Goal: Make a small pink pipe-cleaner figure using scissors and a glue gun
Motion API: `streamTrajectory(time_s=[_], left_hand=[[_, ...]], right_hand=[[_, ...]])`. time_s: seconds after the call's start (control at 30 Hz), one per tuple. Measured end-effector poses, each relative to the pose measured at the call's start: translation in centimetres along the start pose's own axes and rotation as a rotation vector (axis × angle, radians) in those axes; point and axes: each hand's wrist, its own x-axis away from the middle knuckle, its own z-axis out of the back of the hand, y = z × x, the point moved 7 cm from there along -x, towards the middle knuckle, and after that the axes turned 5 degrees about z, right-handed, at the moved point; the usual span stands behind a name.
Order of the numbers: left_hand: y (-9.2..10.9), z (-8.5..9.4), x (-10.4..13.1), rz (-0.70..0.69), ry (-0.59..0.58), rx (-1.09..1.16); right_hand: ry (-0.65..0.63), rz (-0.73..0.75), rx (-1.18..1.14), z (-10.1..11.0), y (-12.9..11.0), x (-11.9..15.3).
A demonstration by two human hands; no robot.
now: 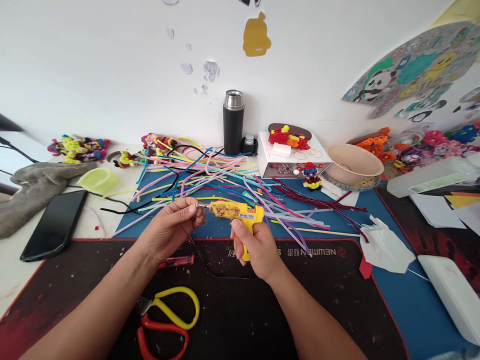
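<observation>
A yellow glue gun (228,211) with brown stains on its front half is gripped in my right hand (257,245), its nozzle pointing left and its handle down. At the nozzle tip, my left hand (178,217) has its fingers pinched together; whatever is between them is too small to make out. A black cord (225,276) curves over the dark mat below the hands. Just behind the glue gun lie many coloured pipe cleaners (210,170).
Scissors (174,310) with yellow and red handles lie front left, a phone (56,225) far left. Behind stand a black thermos (233,125) and a white box (266,155). To the right are a beige bowl (352,165), crumpled tissue (386,245) and a white case (450,295).
</observation>
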Motion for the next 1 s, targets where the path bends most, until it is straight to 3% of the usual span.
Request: streamTrajectory(time_s=[1.0], left_hand=[[0.11, 0.03, -0.07, -0.002, 0.041, -0.011]], right_hand=[[-0.016, -0.018, -0.015, 0.02, 0.2, -0.07]])
